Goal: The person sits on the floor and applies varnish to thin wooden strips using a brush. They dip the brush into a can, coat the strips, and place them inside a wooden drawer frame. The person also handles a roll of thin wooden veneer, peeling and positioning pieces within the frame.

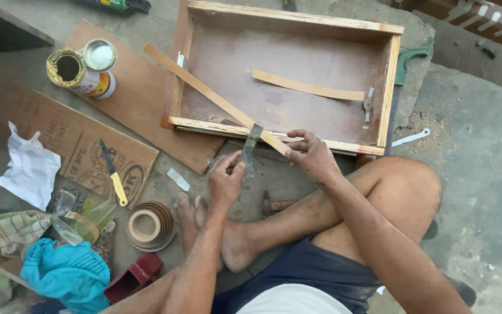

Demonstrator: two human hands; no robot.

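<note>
We look down from the head camera at a person sitting on a concrete floor (483,151) with legs folded. The left hand (225,181) has its fingers (235,170) pinched closed around the lower end of a small flat scraper blade (251,141), which stands tilted with its upper end resting on a long thin wooden strip (216,99). The right hand (312,156) has its fingers (295,152) closed on the near end of that same strip, holding it down at the front rail of a shallow wooden tray frame (391,75).

The strip runs diagonally from the right hand up and to the left, crossing the frame's near left corner. A second, shorter strip (308,87) lies loose inside the frame, apart from both hands.

To the left of the frame, on a plywood sheet (140,99), we see an open tin can (72,70) with its round lid (99,55) just beside it. Lower down, on another board, lies a yellow-handled knife (114,173). Near the person's bare foot (228,232) sits a coiled roll of edge banding (148,225). Further left are a crumpled white paper (30,168), a blue cloth (68,273) and a small red block (132,278).
</note>
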